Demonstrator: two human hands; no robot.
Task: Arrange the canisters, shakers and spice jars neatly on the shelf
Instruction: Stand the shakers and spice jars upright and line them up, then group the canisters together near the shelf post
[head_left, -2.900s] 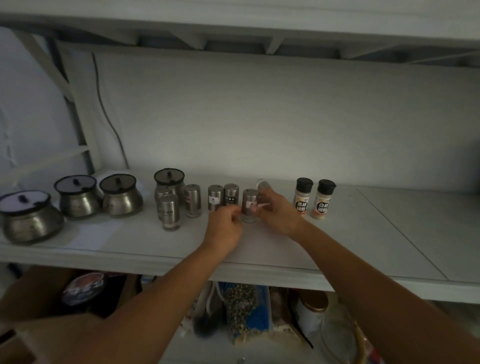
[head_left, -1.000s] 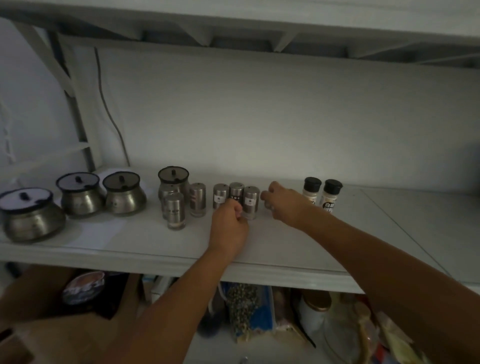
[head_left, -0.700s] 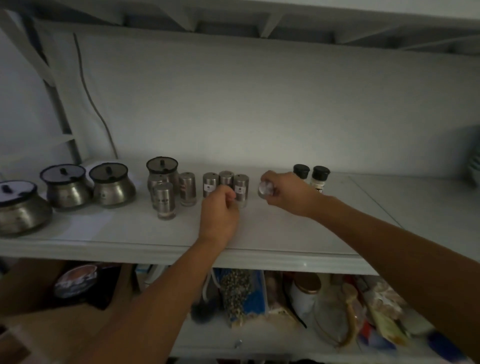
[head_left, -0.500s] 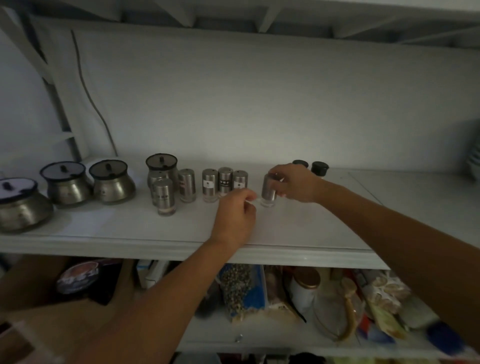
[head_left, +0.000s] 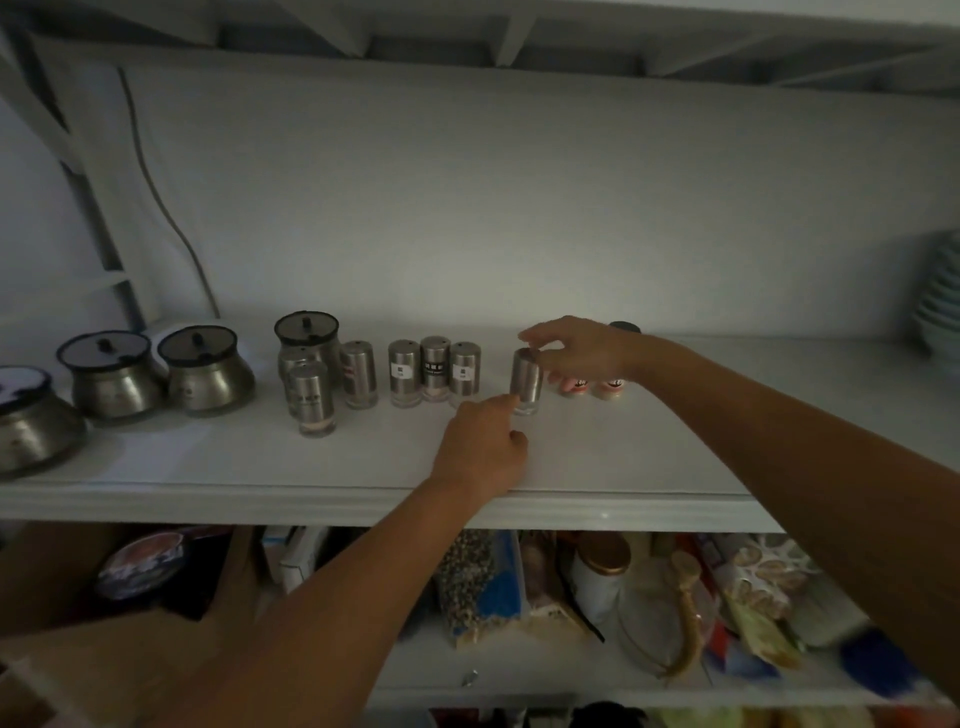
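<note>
R hand (head_left: 582, 353) reaches in from the right, palm down, forearm crossing above the shelf (head_left: 649, 462). Its grip is narrow: thumb & fingertips pinch the cap of a steel shaker (head_left: 525, 384) from above. The shaker stands upright on the shelf, near the right end of a row of three shakers (head_left: 435, 366), w/ a gap between. L hand (head_left: 480, 449) comes up from below centre, low over the shelf. Its index is straight out w/ the tip on the shaker's lower left side; other fingers are curled under, holding nothing.

Two spice jars (head_left: 575, 384) sit behind the R hand; only their orange-ish bottoms & one black cap show. The leftmost canister (head_left: 26, 421) is cut off by the frame edge. Light is dim, so labels are unreadable.

Three more canisters (head_left: 208, 371) stand at left, lids on, contents unseen. The shakers have clear bases, but can't tell what's inside. The lower shelf (head_left: 519, 670) is packed w/ bags & a gold-lidded jar (head_left: 597, 582), all blurry. A stack of bowls (head_left: 943, 296) shows at the right edge.
</note>
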